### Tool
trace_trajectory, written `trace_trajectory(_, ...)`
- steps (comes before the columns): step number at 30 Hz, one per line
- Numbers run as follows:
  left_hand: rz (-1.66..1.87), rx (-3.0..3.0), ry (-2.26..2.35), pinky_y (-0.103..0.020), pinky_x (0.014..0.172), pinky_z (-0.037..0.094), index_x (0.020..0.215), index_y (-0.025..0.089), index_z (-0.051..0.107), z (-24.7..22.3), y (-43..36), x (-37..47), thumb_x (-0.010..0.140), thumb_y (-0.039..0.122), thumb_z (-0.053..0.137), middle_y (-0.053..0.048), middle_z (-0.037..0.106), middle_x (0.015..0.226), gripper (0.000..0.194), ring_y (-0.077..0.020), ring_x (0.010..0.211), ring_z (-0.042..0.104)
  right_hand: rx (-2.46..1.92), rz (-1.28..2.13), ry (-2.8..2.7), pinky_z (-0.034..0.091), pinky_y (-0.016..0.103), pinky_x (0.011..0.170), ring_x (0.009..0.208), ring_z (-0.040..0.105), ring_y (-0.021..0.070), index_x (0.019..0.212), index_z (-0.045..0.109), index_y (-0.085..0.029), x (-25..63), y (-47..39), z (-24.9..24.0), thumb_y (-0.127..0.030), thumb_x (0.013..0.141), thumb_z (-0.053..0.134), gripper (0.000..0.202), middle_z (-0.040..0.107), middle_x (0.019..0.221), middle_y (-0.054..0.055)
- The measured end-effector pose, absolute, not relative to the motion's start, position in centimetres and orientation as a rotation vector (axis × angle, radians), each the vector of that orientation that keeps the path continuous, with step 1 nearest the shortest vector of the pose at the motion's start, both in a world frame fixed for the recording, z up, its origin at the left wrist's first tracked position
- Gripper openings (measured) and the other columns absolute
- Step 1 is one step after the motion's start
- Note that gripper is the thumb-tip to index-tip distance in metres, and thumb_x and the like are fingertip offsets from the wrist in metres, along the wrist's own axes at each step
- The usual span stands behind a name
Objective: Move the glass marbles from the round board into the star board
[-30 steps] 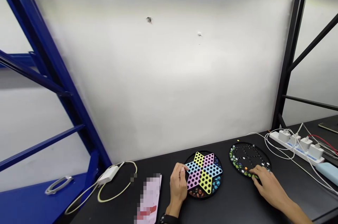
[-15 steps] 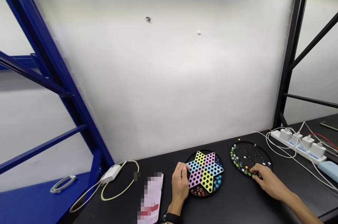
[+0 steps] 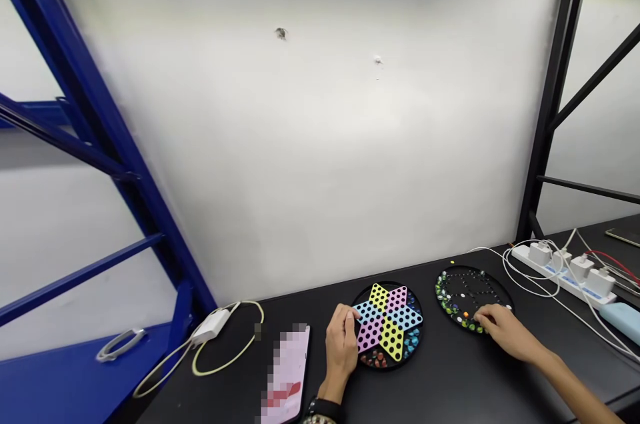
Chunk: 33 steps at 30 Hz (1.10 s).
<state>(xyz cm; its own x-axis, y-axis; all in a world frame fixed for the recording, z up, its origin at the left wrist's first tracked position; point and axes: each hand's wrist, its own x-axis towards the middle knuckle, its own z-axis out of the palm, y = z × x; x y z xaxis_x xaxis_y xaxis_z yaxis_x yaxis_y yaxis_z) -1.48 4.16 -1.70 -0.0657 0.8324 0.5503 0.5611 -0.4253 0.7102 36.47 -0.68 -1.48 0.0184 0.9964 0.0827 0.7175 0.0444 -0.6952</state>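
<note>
A round Chinese checkers board lies on the black table, its star printed in yellow, pink, purple and blue. Blue and red marbles sit in compartments around the star. My left hand is curled at the board's left edge, fingers closed against it. To the right is a round black tray with green marbles along its left rim and an orange marble near the front. Over the tray's front edge, my right hand has its fingertips pinched together; whatever is between them is hidden.
A phone lies left of my left hand. Farther left is a white adapter with a looped cable. A power strip with chargers and cables, plus a light-blue case, lies at right. A white wall rises behind.
My right hand has shifted slightly at the tray's front edge, its fingertips a little higher. My left hand stays at the board. The view has tilted very slightly.
</note>
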Motion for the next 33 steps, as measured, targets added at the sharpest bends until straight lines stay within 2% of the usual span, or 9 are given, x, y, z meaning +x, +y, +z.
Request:
trace_trajectory(5, 1.484, 1.940, 1.499, -0.027, 0.068, 0.041, 0.072, 0.022, 0.049, -1.9, 4.2, -1.5, 0.097, 0.035, 0.028, 0.000, 0.053, 0.074, 0.035, -0.0161, 0.070, 0.053, -1.733, 0.647, -1.756, 0.043, 0.029, 0.068, 0.073, 0.062, 0.0212, 0.071, 0.064, -0.022, 36.6, -0.6, -0.8, -0.040, 0.088, 0.042, 0.033, 0.069, 0.073, 0.003)
trace_trajectory(8, 1.480, 1.940, 1.498, -0.027, 0.068, 0.041, 0.072, 0.021, 0.049, -1.9, 4.2, -1.5, 0.098, 0.035, 0.028, 0.000, 0.053, 0.073, 0.036, -0.0160, 0.070, 0.053, -1.731, 0.661, -1.736, 0.045, 0.030, 0.069, 0.073, 0.062, 0.0213, 0.081, 0.068, -0.021, 36.7, -0.6, -0.6, -0.039, 0.087, 0.042, 0.032, 0.070, 0.077, 0.004)
trace_trajectory(12, 1.502, 1.938, 1.495, -0.026, 0.067, 0.041, 0.072, 0.021, 0.049, -1.8, 4.2, -1.5, 0.097, 0.034, 0.029, 0.000, 0.053, 0.072, 0.035, -0.0156, 0.069, 0.053, -1.740, 0.687, -1.764, 0.047, 0.031, 0.079, 0.083, 0.063, 0.0224, 0.097, 0.070, -0.020, 36.6, -0.9, -0.9, -0.037, 0.086, 0.043, 0.034, 0.071, 0.088, 0.006)
trace_trajectory(16, 1.514, 1.941, 1.491, -0.026, 0.066, 0.041, 0.071, 0.021, 0.050, -1.8, 4.2, -1.5, 0.097, 0.033, 0.030, 0.000, 0.054, 0.072, 0.035, -0.0154, 0.068, 0.053, -1.703, 0.618, -1.907, 0.046, 0.030, 0.083, 0.087, 0.062, 0.0208, 0.101, 0.068, -0.023, 36.6, -1.3, -2.1, -0.033, 0.079, 0.054, 0.027, 0.068, 0.100, 0.005)
trace_trajectory(21, 1.519, 1.939, 1.484, -0.026, 0.067, 0.041, 0.072, 0.021, 0.050, -1.8, 4.2, -1.5, 0.097, 0.033, 0.029, 0.000, 0.054, 0.073, 0.035, -0.0156, 0.069, 0.054, -1.753, 0.599, -1.928, 0.047, 0.029, 0.074, 0.078, 0.059, 0.0195, 0.092, 0.068, -0.022, 37.0, -1.1, -3.2, -0.031, 0.079, 0.055, 0.020, 0.066, 0.090, 0.005)
trace_trajectory(27, 1.530, 1.917, 1.435, -0.028, 0.068, 0.041, 0.072, 0.021, 0.050, -2.2, 4.3, -1.6, 0.098, 0.035, 0.028, 0.000, 0.052, 0.073, 0.037, -0.0160, 0.070, 0.052, -1.701, 0.771, -1.790, 0.045, 0.027, 0.064, 0.068, 0.057, 0.0173, 0.073, 0.069, -0.020, 36.6, -0.8, -1.0, -0.031, 0.071, 0.064, 0.012, 0.065, 0.073, 0.003)
trace_trajectory(30, 1.535, 1.904, 1.417, -0.028, 0.068, 0.041, 0.073, 0.022, 0.049, -2.4, 4.5, -1.6, 0.099, 0.036, 0.026, 0.000, 0.052, 0.074, 0.038, -0.0161, 0.070, 0.051, -1.592, 0.976, -1.546, 0.044, 0.025, 0.058, 0.065, 0.057, 0.0171, 0.074, 0.069, -0.019, 36.4, -0.8, -0.1, -0.036, 0.069, 0.070, 0.018, 0.064, 0.066, 0.002)
trace_trajectory(33, 1.528, 1.904, 1.422, -0.028, 0.068, 0.041, 0.073, 0.022, 0.049, -2.5, 4.5, -1.7, 0.099, 0.037, 0.026, -0.001, 0.052, 0.074, 0.038, -0.0166, 0.070, 0.051, -1.386, 1.211, -1.076, 0.045, 0.023, 0.052, 0.067, 0.061, 0.0170, 0.083, 0.069, -0.018, 36.3, -0.6, 0.3, -0.041, 0.068, 0.075, 0.028, 0.068, 0.074, 0.004)
